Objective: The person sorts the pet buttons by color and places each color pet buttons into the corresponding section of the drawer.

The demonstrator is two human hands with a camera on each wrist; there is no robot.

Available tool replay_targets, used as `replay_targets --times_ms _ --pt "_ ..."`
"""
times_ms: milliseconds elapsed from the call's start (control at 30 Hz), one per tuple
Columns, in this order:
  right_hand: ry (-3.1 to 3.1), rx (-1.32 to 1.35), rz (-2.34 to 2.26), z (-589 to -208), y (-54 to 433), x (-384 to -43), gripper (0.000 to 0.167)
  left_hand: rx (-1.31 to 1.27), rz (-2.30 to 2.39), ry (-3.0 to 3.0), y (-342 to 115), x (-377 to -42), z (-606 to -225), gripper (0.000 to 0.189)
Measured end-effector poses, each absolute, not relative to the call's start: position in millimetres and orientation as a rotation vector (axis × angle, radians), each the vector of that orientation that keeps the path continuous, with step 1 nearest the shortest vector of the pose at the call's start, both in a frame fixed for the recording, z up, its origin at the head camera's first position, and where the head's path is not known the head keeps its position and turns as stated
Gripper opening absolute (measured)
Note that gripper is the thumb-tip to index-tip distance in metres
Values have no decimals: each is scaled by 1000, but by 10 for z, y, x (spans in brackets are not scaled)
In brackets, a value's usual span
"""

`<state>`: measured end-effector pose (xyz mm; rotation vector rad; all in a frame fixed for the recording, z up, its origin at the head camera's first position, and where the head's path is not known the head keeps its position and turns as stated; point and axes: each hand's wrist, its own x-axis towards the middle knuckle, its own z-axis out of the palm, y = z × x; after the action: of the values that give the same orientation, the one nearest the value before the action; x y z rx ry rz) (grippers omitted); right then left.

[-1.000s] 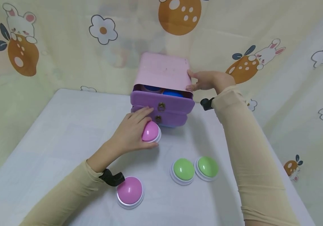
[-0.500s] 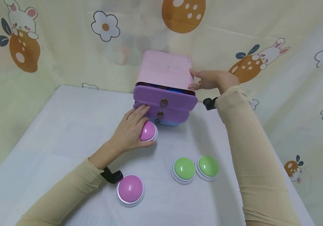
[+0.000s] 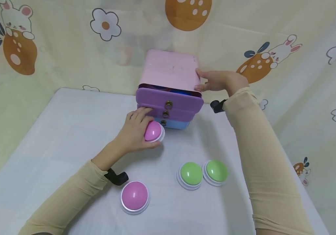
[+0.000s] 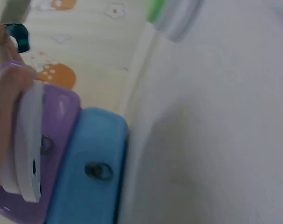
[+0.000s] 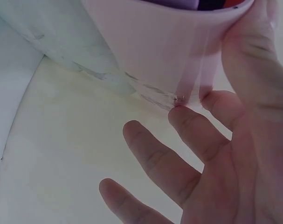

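Pink dome light (image 3: 153,131): gripped by left hand (image 3: 132,132), fingertips (image 3: 147,110) at middle drawer (image 3: 183,115). Cabinet (image 3: 171,70): was touched by spread right hand (image 3: 221,81); steady bracing against pushing seemed needed.

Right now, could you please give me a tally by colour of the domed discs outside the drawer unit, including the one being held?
Pink: 2, the held pink dome and the front pink dome
Green: 2, the left green dome and the right green dome
Total: 4
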<state>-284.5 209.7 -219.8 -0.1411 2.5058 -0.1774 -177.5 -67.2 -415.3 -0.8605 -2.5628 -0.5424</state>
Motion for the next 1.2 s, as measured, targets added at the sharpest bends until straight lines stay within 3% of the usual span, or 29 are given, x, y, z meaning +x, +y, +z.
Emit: replay_targets --times_ms 167,733,967,1200 --pt "2509 -164 -171 -2215 2112 -2857 92 -843 -813 -2556 -674 -1773 -4019 70" --pt "2515 -206 -153 -2237 2131 -2876 89 -513 -815 -2872 -428 -2008 -3641 77" --pt "2524 -171 -138 -2204 2115 -2867 91 -371 -1649 -2764 -322 -1952 -3776 53" --pt "2525 -192 -156 -2225 2130 -2859 90 85 -2537 -2308 -93 -2032 -3880 64"
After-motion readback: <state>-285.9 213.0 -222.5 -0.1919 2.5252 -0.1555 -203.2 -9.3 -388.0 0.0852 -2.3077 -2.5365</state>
